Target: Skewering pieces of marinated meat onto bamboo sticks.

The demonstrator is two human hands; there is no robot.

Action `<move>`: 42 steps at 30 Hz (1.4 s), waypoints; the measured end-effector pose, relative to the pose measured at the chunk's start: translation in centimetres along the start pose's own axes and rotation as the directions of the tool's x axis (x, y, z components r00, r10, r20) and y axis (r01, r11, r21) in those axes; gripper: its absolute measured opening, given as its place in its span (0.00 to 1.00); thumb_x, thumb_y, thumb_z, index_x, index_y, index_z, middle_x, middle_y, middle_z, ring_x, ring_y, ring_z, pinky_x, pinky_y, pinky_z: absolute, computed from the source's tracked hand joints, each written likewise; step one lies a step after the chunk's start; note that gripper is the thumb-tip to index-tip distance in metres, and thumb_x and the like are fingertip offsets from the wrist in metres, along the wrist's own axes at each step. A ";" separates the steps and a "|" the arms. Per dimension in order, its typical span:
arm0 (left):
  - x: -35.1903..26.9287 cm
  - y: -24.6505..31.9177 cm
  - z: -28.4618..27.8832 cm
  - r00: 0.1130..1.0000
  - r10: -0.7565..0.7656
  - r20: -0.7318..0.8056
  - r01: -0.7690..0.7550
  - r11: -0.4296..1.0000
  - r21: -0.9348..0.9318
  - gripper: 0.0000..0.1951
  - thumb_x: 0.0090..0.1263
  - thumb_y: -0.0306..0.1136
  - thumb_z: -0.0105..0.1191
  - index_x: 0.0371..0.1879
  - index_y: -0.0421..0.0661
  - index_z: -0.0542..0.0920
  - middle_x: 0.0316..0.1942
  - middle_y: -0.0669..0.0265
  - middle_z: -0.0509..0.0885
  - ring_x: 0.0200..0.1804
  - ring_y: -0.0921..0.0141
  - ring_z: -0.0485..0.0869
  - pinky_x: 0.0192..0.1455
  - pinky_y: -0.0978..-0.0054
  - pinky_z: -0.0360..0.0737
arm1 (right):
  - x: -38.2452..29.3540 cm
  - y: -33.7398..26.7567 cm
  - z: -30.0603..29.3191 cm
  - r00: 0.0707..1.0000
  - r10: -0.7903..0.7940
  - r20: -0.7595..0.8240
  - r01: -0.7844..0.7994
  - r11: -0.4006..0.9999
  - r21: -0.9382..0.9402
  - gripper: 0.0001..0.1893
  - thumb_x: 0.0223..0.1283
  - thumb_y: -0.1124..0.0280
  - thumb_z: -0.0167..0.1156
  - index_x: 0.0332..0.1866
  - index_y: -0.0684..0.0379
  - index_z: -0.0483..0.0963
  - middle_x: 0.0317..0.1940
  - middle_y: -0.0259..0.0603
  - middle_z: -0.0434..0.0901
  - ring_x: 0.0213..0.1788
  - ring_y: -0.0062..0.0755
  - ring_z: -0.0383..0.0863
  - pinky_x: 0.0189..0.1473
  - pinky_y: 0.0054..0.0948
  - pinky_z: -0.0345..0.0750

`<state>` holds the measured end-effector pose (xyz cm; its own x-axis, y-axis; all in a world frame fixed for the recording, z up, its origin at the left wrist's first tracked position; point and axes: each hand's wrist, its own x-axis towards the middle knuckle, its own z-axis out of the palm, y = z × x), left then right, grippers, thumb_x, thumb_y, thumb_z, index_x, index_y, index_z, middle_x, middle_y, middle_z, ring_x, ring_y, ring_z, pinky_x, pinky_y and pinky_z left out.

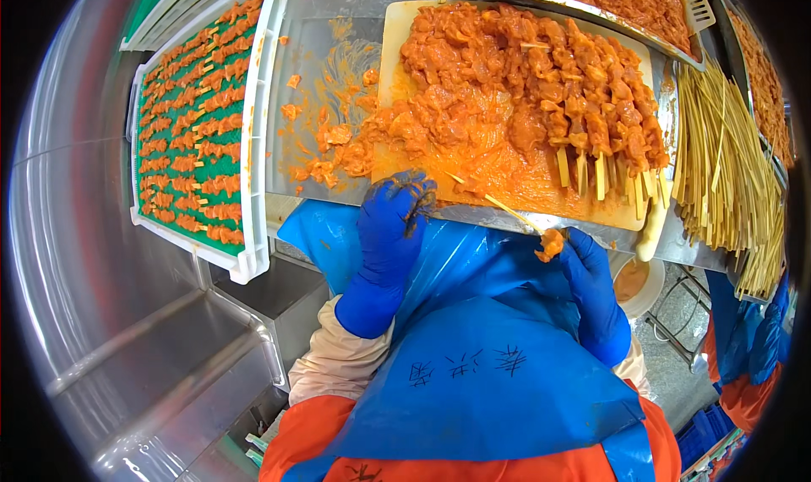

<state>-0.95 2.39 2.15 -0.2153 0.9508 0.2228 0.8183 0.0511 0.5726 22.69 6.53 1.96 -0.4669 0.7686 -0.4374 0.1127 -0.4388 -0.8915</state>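
My left hand, in a blue glove smeared with marinade, is curled at the near edge of the cutting board; whether it grips anything is hidden. My right hand, gloved too, holds a flat bamboo skewer near a piece of marinated meat threaded on it. The bare end of this skewer points up and left, over the steel table's front edge. Raw orange-red meat is heaped on the board. On the board's right side lie several loaded meat skewers, their bare ends towards me.
A white tray with a green mat holds rows of skewered meat at left. Bare bamboo skewers lie in a large pile at right. A metal tray of meat stands behind the board. A white bucket and another person's apron are at lower right.
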 end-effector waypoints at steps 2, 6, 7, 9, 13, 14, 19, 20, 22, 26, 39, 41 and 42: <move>0.1 0.2 -0.1 0.998 -0.063 0.025 0.064 0.997 -0.050 0.10 0.46 0.24 0.49 0.30 0.42 0.73 0.32 0.59 0.74 0.37 0.65 0.72 0.37 0.73 0.69 | 0.0 -0.3 0.2 1.000 0.002 0.006 -0.002 1.000 0.010 0.13 0.48 0.71 0.48 0.39 0.67 0.65 0.32 0.38 0.71 0.36 0.21 0.69 0.39 0.17 0.65; 0.4 -0.2 0.2 0.937 -0.340 0.086 0.343 0.841 -0.417 0.14 0.48 0.20 0.47 0.36 0.38 0.68 0.34 0.59 0.73 0.38 0.69 0.72 0.38 0.78 0.70 | -0.1 -0.4 0.6 0.999 -0.008 -0.031 0.007 1.000 -0.022 0.13 0.49 0.71 0.47 0.39 0.67 0.65 0.32 0.38 0.71 0.36 0.21 0.69 0.40 0.17 0.65; 0.6 -0.6 0.4 0.952 -0.298 0.074 0.303 0.875 -0.378 0.15 0.48 0.20 0.47 0.38 0.37 0.67 0.35 0.59 0.72 0.38 0.71 0.73 0.38 0.81 0.70 | -0.1 -0.4 0.7 1.000 -0.010 -0.027 0.010 1.000 -0.023 0.13 0.49 0.71 0.47 0.39 0.67 0.65 0.32 0.38 0.71 0.36 0.21 0.69 0.40 0.17 0.65; 1.0 -0.9 0.4 0.952 -0.294 0.080 0.303 0.882 -0.361 0.15 0.48 0.20 0.48 0.38 0.37 0.67 0.36 0.59 0.72 0.38 0.71 0.73 0.38 0.80 0.70 | 0.0 -0.5 0.8 1.000 0.012 -0.008 -0.012 1.000 -0.006 0.13 0.49 0.72 0.47 0.40 0.67 0.65 0.33 0.38 0.71 0.36 0.21 0.68 0.40 0.17 0.65; 1.6 0.1 0.0 0.925 -0.371 0.076 0.369 0.837 -0.404 0.15 0.47 0.19 0.48 0.36 0.36 0.67 0.35 0.59 0.72 0.38 0.71 0.73 0.39 0.80 0.70 | 0.2 -0.8 1.0 1.000 0.005 0.030 -0.005 1.000 -0.019 0.13 0.49 0.72 0.47 0.40 0.67 0.65 0.33 0.38 0.71 0.36 0.20 0.69 0.39 0.16 0.65; 1.3 0.2 0.0 0.925 -0.373 0.075 0.370 0.837 -0.403 0.15 0.47 0.19 0.48 0.36 0.36 0.67 0.35 0.59 0.72 0.38 0.71 0.73 0.39 0.80 0.70 | 0.2 -0.8 1.0 0.999 0.006 0.041 -0.005 1.000 -0.031 0.13 0.49 0.72 0.47 0.40 0.67 0.65 0.34 0.38 0.71 0.37 0.20 0.69 0.39 0.16 0.65; -0.1 0.1 0.1 0.915 -0.396 0.074 0.400 0.869 -0.290 0.08 0.49 0.22 0.50 0.29 0.38 0.70 0.24 0.67 0.71 0.30 0.77 0.71 0.32 0.84 0.69 | 0.2 -1.1 1.1 0.999 0.033 0.038 -0.033 0.999 -0.010 0.13 0.49 0.72 0.47 0.40 0.67 0.65 0.34 0.38 0.71 0.37 0.20 0.69 0.39 0.16 0.65; 0.0 0.3 0.0 0.915 -0.396 0.073 0.400 0.869 -0.291 0.08 0.49 0.22 0.50 0.29 0.38 0.70 0.24 0.67 0.71 0.30 0.77 0.71 0.32 0.84 0.69 | 0.1 -1.1 1.1 0.999 0.028 0.026 -0.029 1.000 0.003 0.13 0.49 0.72 0.48 0.39 0.67 0.65 0.33 0.37 0.71 0.36 0.20 0.69 0.39 0.16 0.65; 0.2 0.6 -0.2 0.926 -0.354 0.134 0.378 0.878 -0.294 0.08 0.47 0.22 0.51 0.28 0.38 0.70 0.24 0.67 0.71 0.27 0.78 0.70 0.30 0.84 0.69 | 0.2 -0.8 1.2 1.000 0.019 0.014 -0.020 1.000 0.018 0.13 0.49 0.72 0.48 0.39 0.67 0.65 0.33 0.37 0.71 0.36 0.20 0.69 0.39 0.16 0.65; 0.3 0.3 -0.1 0.927 -0.369 0.071 0.365 0.841 -0.399 0.09 0.46 0.27 0.51 0.28 0.41 0.71 0.24 0.61 0.72 0.29 0.68 0.74 0.30 0.78 0.70 | 0.0 -0.9 1.0 1.000 0.012 -0.018 -0.012 0.999 0.045 0.12 0.48 0.72 0.48 0.38 0.66 0.66 0.32 0.36 0.71 0.36 0.20 0.69 0.38 0.16 0.65; 0.9 0.6 0.3 0.948 -0.303 -0.099 0.268 0.926 -0.265 0.11 0.45 0.22 0.49 0.31 0.41 0.71 0.28 0.60 0.74 0.32 0.67 0.74 0.33 0.77 0.70 | 0.8 -0.8 1.5 0.994 -0.064 0.087 0.081 0.974 -0.209 0.11 0.50 0.75 0.44 0.39 0.68 0.65 0.33 0.39 0.71 0.36 0.21 0.69 0.40 0.17 0.65; 0.9 0.6 0.3 0.949 -0.299 -0.099 0.270 0.935 -0.228 0.11 0.45 0.22 0.49 0.30 0.41 0.71 0.28 0.59 0.74 0.32 0.67 0.74 0.33 0.77 0.70 | 0.9 -0.8 1.4 0.995 -0.051 0.087 0.071 0.968 -0.240 0.11 0.50 0.76 0.44 0.39 0.68 0.65 0.34 0.39 0.71 0.36 0.21 0.69 0.40 0.17 0.65; 0.9 0.5 0.4 0.949 -0.298 -0.098 0.268 0.932 -0.245 0.11 0.45 0.22 0.50 0.30 0.40 0.71 0.28 0.59 0.74 0.32 0.66 0.74 0.32 0.77 0.70 | 0.9 -0.8 1.4 0.995 -0.040 0.088 0.063 0.961 -0.268 0.11 0.50 0.76 0.43 0.40 0.68 0.64 0.34 0.39 0.71 0.36 0.21 0.69 0.40 0.17 0.65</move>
<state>-0.55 3.35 2.31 -0.5006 0.8576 0.1178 0.5746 0.2274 0.7862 21.01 6.89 2.44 -0.5462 0.7419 -0.3890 0.3140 -0.2492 -0.9161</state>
